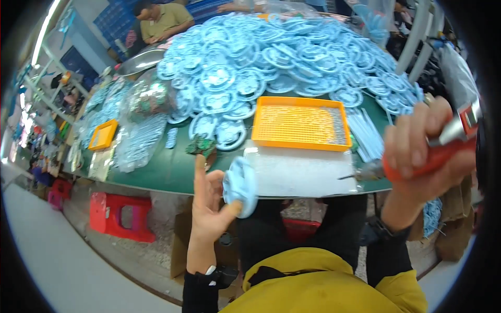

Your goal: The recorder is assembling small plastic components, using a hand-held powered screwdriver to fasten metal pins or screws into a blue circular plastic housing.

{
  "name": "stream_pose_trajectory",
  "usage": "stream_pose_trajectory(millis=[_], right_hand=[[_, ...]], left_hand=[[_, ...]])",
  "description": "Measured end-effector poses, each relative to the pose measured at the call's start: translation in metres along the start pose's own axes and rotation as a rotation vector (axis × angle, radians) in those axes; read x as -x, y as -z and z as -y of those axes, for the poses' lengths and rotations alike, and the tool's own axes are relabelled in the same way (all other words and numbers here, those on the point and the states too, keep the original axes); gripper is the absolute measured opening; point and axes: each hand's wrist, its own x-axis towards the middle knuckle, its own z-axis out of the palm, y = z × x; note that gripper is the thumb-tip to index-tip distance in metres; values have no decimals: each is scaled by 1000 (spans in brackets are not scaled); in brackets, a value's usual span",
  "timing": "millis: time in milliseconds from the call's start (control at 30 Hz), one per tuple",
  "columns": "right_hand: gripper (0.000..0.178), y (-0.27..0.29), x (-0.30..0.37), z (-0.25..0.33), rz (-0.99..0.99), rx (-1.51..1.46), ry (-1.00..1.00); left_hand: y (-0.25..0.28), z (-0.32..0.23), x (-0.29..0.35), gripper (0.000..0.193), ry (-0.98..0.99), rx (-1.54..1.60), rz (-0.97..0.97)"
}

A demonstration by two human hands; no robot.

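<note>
Between the thumb and fingers of my left hand [207,211] is a light-blue round plastic part [241,188], tilted nearly edge-on just off the table's front edge. The index finger of that hand points up toward a small cluster of green circuit boards [201,146]. My right hand [412,141] is wrapped round a red powered screwdriver [462,148], raised at the right. Its thin bit points left over the front right of a white mat [297,172], apart from the blue part.
A big heap of similar blue parts [224,78] covers the back of the green table [151,175]. Before it stands a yellow tray [297,144] with rows of small pieces. Blue strips [365,133] lie beside it. Left are plastic bags [138,138], a smaller yellow tray [103,134] and a red stool [122,216].
</note>
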Motion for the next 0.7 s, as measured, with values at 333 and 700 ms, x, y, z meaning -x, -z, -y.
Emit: stream_pose_trajectory(millis=[333,700], right_hand=[[59,-4,37,-66,-33,-69,-186],[59,-1,36,-87,-32,-20,-280]], left_hand=[[12,-4,-3,50,90,983,-112],[64,35,100,73,163,829,-529]])
